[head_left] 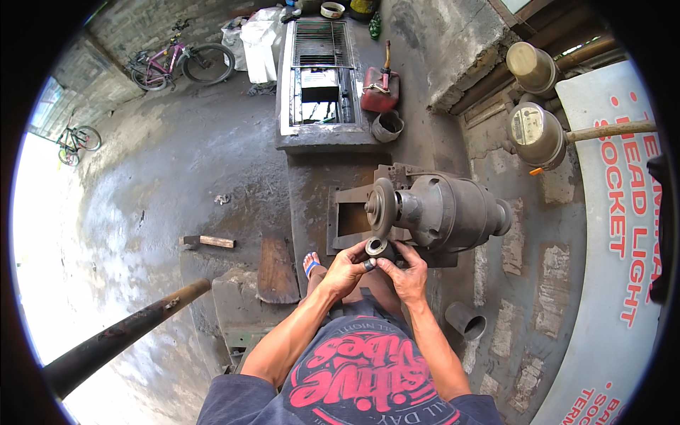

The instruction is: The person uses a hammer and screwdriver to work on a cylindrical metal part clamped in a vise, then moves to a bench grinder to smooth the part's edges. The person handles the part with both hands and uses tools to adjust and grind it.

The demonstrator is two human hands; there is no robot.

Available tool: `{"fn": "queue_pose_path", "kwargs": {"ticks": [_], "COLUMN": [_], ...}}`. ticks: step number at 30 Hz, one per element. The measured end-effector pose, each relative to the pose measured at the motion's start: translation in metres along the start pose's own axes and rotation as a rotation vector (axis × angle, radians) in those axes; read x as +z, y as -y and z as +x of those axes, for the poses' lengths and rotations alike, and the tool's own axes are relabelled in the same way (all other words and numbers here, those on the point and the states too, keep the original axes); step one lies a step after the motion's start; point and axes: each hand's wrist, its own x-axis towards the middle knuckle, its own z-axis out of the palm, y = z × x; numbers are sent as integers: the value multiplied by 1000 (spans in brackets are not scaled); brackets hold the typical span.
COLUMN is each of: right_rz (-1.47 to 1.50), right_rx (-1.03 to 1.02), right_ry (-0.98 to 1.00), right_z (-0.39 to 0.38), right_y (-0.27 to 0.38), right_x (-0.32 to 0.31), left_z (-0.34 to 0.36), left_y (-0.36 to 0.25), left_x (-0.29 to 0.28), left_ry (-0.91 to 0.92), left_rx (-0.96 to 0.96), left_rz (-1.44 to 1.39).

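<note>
My left hand (344,273) and my right hand (406,275) meet in front of me, both closed around a small round metal part (376,247) with a dark hole in its middle. Its far edge is at, or very close to, the rim of the grinding wheel (383,205); I cannot tell whether they touch. That wheel sits on the shaft of a grey, dusty bench grinder (453,212) to the right of centre. A dark band wraps one finger of my left hand. Part of the metal piece is hidden by my fingers.
Left of me are a wooden board (277,270), a hammer (207,241) and a thick pole (127,336). A short pipe (465,321) lies to the right. Beyond the grinder stand a red jerrycan (380,90) and a metal grate (322,44). Electric meters (536,134) hang by a large sign (616,212).
</note>
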Motion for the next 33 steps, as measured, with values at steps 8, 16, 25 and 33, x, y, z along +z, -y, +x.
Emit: {"fn": "queue_pose_path", "kwargs": {"ticks": [8, 16, 25, 33], "right_rz": [-179, -155, 66, 289], "right_rx": [-123, -47, 136, 201], "right_ry": [2, 89, 170, 304], "right_z": [10, 11, 19, 25], "right_y": [21, 17, 9, -14], "right_x": [-3, -2, -3, -5], "left_z": [4, 1, 4, -5], "left_y": [5, 8, 3, -21], "left_x": [-2, -7, 4, 17], "left_ry": [68, -32, -185, -299], "left_rx": [-30, -8, 39, 10], "left_rz": [-231, -161, 14, 354]}}
